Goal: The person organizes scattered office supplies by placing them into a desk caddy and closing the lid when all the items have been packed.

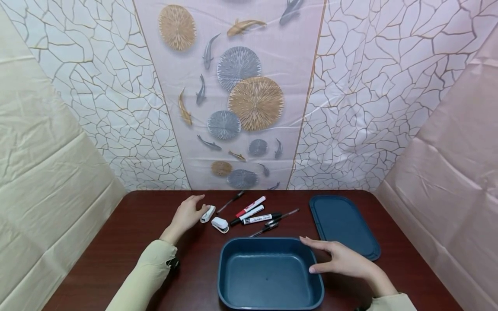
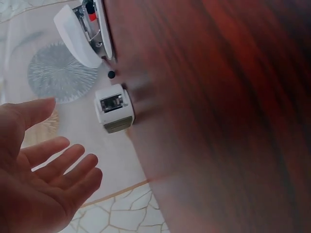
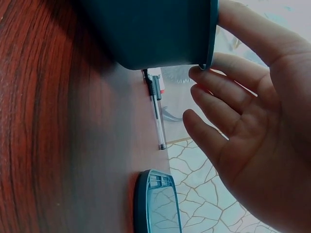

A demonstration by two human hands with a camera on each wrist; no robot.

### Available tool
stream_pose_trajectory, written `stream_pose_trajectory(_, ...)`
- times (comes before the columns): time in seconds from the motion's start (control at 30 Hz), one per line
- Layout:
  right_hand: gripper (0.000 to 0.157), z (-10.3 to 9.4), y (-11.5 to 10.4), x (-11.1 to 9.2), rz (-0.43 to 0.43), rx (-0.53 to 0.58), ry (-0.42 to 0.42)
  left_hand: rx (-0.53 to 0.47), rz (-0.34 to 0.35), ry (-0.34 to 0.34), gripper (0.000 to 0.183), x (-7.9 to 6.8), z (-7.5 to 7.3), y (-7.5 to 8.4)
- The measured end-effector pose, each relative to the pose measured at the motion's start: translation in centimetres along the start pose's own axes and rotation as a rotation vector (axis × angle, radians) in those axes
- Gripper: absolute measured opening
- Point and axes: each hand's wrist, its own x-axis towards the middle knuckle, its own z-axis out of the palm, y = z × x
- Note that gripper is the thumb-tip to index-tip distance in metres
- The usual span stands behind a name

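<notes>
My left hand (image 1: 187, 214) hovers beside a small white stapler (image 1: 208, 214), fingers spread and relaxed. In the left wrist view, a gap separates its fingertips from that stapler (image 2: 114, 108). A second white stapler (image 1: 220, 224) lies just to the right of the first. My right hand (image 1: 342, 258) is at the right side of a dark blue rectangular box (image 1: 268, 276) with nothing inside. Its thumb reaches over the right rim, and the fingertips are close to the far right corner. From the right wrist, the fingers (image 3: 214, 104) look loosely extended at the box's rim.
Behind the box lie a red-capped marker (image 1: 250, 206), black-capped markers (image 1: 258, 219) and several pens, one (image 1: 230, 202) near the back edge. A dark blue lid (image 1: 344, 226) rests on the right of the dark red table (image 1: 97, 259). Patterned cloth (image 1: 350, 108) hangs around the table.
</notes>
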Motion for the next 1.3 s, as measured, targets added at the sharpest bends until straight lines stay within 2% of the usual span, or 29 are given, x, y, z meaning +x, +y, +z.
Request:
stream_pose_trajectory(0.2, 0.071, 0.0, 0.2, 0.0, 0.013, -0.022, -0.003, 0.007, -0.046, -0.097, 0.06, 0.3, 0.6, -0.5)
stream_pose_trajectory(0.37, 0.071, 0.0, 0.1, 0.0, 0.026, -0.039, -0.005, -0.02, -0.058, -0.139, 0.061, 0.5, 0.9, -0.5)
stream_pose_trajectory(0.67, 0.071, -0.2, -0.2, 0.0, 0.022, -0.04, -0.014, 0.004, -0.084, -0.171, 0.063, 0.4, 1.0, -1.1)
stream_pose_trajectory(0.93, 0.071, 0.0, 0.4, 0.1, 0.064, -0.041, -0.014, 0.0, -0.089, -0.19, 0.061, 0.9, 1.4, -1.7)
stream_pose_trajectory(1.3, 0.071, -0.1, -0.4, 0.0, 0.036, -0.021, -0.019, 0.019, -0.082, -0.211, 0.065, 0.9, 1.4, -1.3)
